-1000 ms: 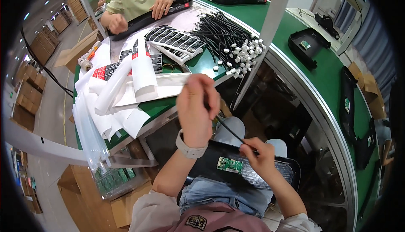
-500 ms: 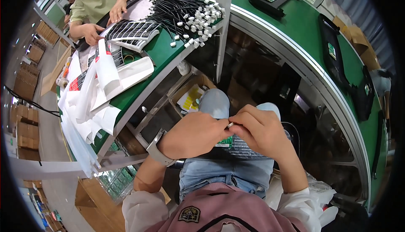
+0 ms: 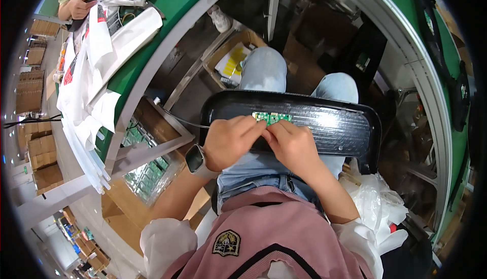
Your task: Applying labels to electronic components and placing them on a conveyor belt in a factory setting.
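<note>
A long black plastic housing [image 3: 329, 127] lies across my lap. In it sits a green circuit board [image 3: 272, 117], its near edge covered by my fingers. My left hand [image 3: 229, 141] is closed at the board's left end, and a thin dark cable [image 3: 185, 122] runs out of it to the left, ending in a small white connector [image 3: 158, 100]. My right hand [image 3: 294, 144] pinches with thumb and fingers at the board's near edge, right beside the left fingertips. What lies between the right fingertips is hidden.
On the left, a green bench [image 3: 129, 84] carries white sheets [image 3: 129, 46], with a co-worker's hand [image 3: 79, 7] behind them. A cardboard box [image 3: 248, 38] stands beyond my knees. Wrapped circuit boards [image 3: 152, 177] lie at lower left. The curved metal bench edge [image 3: 436, 101] bounds the right.
My view has tilted down toward my lap, showing more of the housing. Both hands have come down to the circuit board's near edge, and the cable's free end now shows on the left.
</note>
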Available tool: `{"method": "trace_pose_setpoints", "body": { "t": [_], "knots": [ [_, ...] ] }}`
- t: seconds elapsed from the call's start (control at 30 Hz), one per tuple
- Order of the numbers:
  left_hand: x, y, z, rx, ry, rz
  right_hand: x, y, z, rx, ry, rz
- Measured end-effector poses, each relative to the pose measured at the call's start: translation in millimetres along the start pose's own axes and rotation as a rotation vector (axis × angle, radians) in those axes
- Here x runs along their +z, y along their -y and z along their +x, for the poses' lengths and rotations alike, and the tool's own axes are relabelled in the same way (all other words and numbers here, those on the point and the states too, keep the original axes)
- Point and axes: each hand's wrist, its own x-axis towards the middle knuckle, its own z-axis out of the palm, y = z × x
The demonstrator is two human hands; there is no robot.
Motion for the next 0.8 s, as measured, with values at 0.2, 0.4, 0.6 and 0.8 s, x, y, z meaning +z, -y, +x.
{"method": "trace_pose_setpoints", "body": {
  "t": [0.2, 0.4, 0.6, 0.8],
  "knots": [
    [36, 45, -28, -0.246, 0.15, 0.052, 25, -40, -28, 0.343, 0.043, 0.072],
    [43, 53, -3, -0.134, 0.254, 0.132, 28, -48, -32, 0.3, 0.039, -0.123],
    [45, 56, 9, 0.062, 0.366, 0.227, 40, -54, -33, 0.241, -0.013, -0.167],
    [43, 64, 22, 0.52, 0.239, 0.34, 40, -46, -29, 0.185, -0.017, -0.266]
  ]
}}
